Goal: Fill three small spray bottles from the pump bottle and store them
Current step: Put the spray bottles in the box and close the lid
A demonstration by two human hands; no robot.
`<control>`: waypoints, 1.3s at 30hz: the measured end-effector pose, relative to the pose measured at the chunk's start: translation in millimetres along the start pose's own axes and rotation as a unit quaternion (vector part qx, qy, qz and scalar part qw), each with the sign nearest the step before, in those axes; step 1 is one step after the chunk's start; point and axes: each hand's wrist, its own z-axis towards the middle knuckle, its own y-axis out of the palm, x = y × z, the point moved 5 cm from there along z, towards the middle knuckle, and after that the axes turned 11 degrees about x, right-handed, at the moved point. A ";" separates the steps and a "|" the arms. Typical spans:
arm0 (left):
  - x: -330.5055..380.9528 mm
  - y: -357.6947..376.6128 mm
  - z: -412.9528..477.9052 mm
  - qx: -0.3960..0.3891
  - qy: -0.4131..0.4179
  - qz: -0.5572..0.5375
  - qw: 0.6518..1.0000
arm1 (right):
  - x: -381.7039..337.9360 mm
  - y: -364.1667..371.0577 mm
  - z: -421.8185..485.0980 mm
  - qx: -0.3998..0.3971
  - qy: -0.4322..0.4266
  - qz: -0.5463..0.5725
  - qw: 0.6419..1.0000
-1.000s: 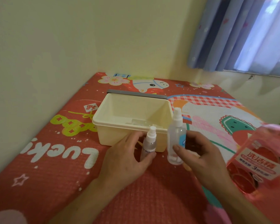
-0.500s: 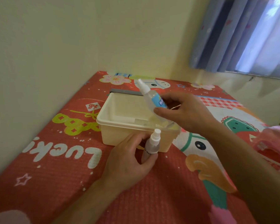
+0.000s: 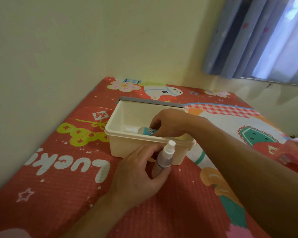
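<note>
While my right hand [image 3: 169, 124] reaches into the cream box [image 3: 127, 148], fingers closed around the blue-labelled bottle [image 3: 141, 130] lying on its side inside, my left hand [image 3: 138, 176] grips a second spray bottle [image 3: 163, 160] upright on the red mat [image 3: 58, 186], just before the box.

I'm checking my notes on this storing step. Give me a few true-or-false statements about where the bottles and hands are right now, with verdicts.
1. The right hand reaches inside the cream box. True.
2. The blue-labelled spray bottle stands upright in the box. False: it lies on its side.
3. The left hand holds the frosted spray bottle outside the box. True.
4. The frosted spray bottle has no cap. False: its white spray top is on.
</note>
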 end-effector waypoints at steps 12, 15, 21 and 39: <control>2.0 -0.3 0.1 -0.008 0.008 -0.009 1.000 | -1.5 18.6 10.1 -0.065 -0.014 -0.004 0.998; 1.1 -1.0 1.0 -0.001 0.011 -0.011 1.000 | 1.4 22.3 10.5 -0.070 -0.009 -0.003 0.997; 0.2 2.7 0.9 -0.019 0.004 -0.023 1.000 | 5.6 25.0 9.8 -0.068 0.000 0.015 0.998; 4.4 -1.9 9.3 -0.019 -0.044 -0.201 0.978 | 64.8 25.9 -131.0 0.504 0.128 0.403 0.753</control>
